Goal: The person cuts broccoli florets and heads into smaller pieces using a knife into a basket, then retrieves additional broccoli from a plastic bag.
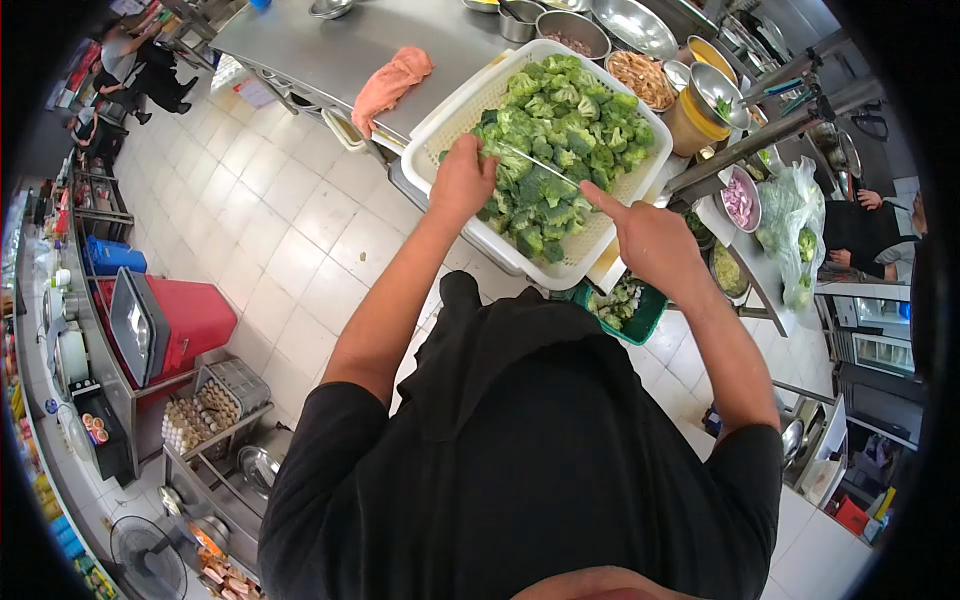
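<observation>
One white perforated basket [575,276], set at the corner of a steel counter [300,50], heaped with broccoli [560,120]. One knife [548,168], thin-bladed, above the heap, its handle hidden by the right hand [655,240], which appears closed on it, index finger stretched toward the blade. One left hand [463,183], fingers curled at the broccoli on the basket's left side; whether it grips a piece, cannot tell. State of the cutting, as judged: well advanced, most of the visible heap being separate florets; larger clumps near the left hand look less divided; pieces beneath the surface, hidden. Below the basket, one green crate [655,322] with more pale-and-green broccoli pieces. Also: one orange cloth [395,85], crumpled, on the counter's edge; one bowl of chopped purple pieces [740,200], at right.
</observation>
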